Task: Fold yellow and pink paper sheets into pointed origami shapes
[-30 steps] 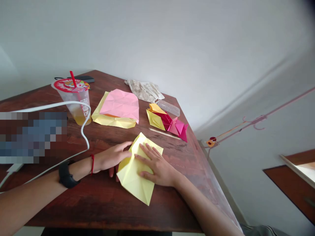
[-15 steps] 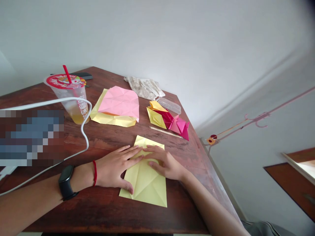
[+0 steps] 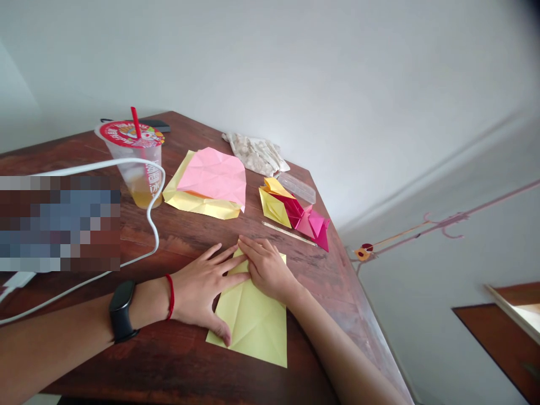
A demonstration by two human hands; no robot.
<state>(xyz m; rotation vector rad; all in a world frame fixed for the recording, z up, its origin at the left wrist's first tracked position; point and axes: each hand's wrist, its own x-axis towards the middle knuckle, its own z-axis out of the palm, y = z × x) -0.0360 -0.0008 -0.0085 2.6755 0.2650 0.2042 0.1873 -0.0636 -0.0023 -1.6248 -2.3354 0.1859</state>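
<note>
A sheet of yellow origami paper (image 3: 259,329), marked with crease lines, lies on the wooden table (image 3: 177,365). My left hand (image 3: 202,289) is spread on its left side, thumb near the lower left corner and fingertips reaching the upper part. Lying on the sheet's far end is my right hand (image 3: 270,270), palm down, its stretched fingers side by side and pressing near the far left corner. The fingertips of both hands lie close together. Neither hand grips the paper, and the hands hide much of its upper part.
Beyond the hands lie pink paper (image 3: 215,174) over yellow sheets (image 3: 198,208), folded paper pieces (image 3: 295,214), a thin stick (image 3: 289,233), a clear case (image 3: 297,188) and a pale cloth (image 3: 255,154). A drink cup (image 3: 137,163) stands left, behind a white cable (image 3: 156,230).
My right hand has slid toward the far left corner of the paper, its fingers now straighter and closer together. My left hand stays on the sheet, fingers spread wider.
</note>
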